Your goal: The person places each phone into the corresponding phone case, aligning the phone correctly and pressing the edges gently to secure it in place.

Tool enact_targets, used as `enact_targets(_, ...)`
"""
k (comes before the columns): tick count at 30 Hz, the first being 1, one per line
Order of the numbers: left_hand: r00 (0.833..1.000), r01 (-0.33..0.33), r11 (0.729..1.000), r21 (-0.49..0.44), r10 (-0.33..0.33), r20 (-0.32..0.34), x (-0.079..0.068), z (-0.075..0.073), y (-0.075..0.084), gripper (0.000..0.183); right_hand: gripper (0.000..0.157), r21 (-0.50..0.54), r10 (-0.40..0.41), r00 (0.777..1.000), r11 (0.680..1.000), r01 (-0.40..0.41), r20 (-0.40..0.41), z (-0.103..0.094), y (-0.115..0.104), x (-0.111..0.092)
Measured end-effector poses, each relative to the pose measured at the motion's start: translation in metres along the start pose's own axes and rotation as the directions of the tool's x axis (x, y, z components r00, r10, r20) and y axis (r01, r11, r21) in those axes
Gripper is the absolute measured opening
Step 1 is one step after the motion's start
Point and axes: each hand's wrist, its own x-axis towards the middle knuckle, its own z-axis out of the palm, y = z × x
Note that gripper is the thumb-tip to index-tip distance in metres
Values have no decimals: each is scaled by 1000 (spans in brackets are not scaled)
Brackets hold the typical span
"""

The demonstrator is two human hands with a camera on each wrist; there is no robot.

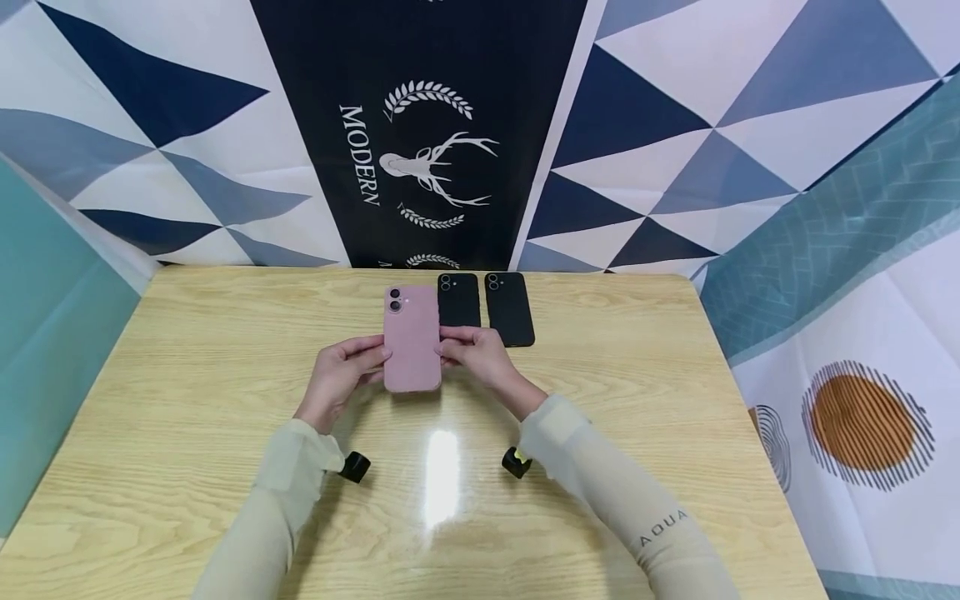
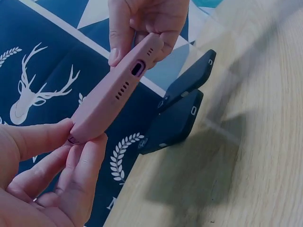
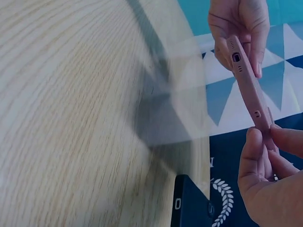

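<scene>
A phone in a pink case (image 1: 412, 342) is held up over the table, back and twin camera lenses facing the head camera. My left hand (image 1: 345, 374) pinches its left edge between thumb and fingers. On the opposite edge, my right hand (image 1: 480, 357) pinches it the same way. The left wrist view shows the bottom edge of the pink-cased phone (image 2: 111, 92), with its charging port and speaker holes. From the right wrist view, the pink-cased phone (image 3: 248, 87) appears nearly edge-on between both hands.
Behind the right hand, two black-cased phones lie side by side at the table's far edge: one black phone (image 1: 459, 300) partly covered, another black phone (image 1: 510, 310) to its right. The wooden table (image 1: 615, 375) meets a patterned cloth backdrop (image 1: 442, 158).
</scene>
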Motion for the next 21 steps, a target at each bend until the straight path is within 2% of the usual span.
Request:
enact_targets(6,1000,17,1000,21,-17,-13,3,0,1,42,33,-22,18,1000,1000,-19,-25,2,-2,5)
enact_targets(13,1000,-2,998,69,4,-18,10,-2,3,45,32,-26,18,1000,999,-19,-24,4,0,15)
enact_targets(21,999,5,997,71,-2,-40,20,-4,6,42,33,-29,35,999,999,-36,-21,6,-1,27)
